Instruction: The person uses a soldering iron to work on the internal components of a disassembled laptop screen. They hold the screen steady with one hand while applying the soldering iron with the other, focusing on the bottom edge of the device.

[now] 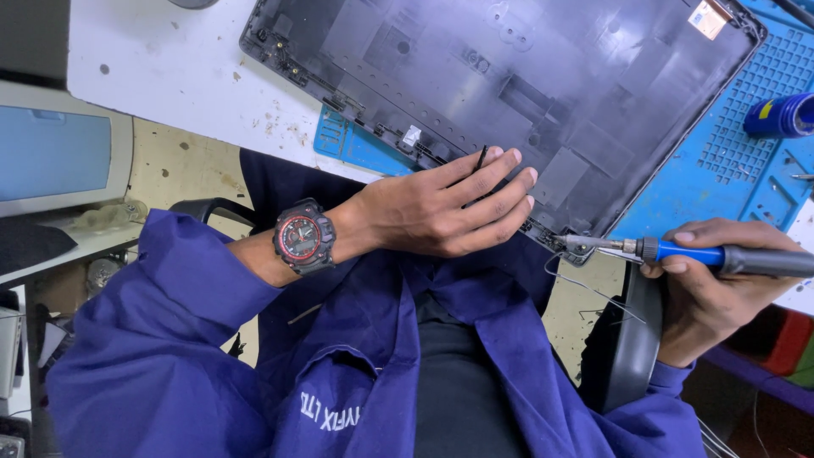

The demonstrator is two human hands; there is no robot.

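Left hand lay flat, fingers straight and close together, pressing on the near edge of the dark plastic laptop cover. A thin black strip stood up between its index and middle fingers; whether it was pinched or only rested there could not be told. Wristwatch, black with red, sat on that wrist.

Right hand was closed around the blue-handled soldering iron, thumb on top, metal tip at the cover's near corner. Contact at the tip was hard to make out. Thin loose wire hung just below the tip.

Cover lay inside-up, partly on the blue mat, partly on the white bench; its far edge was cut off by the frame. The iron's rear end ran out of frame. Blue tin stood on the mat, cropped at right.
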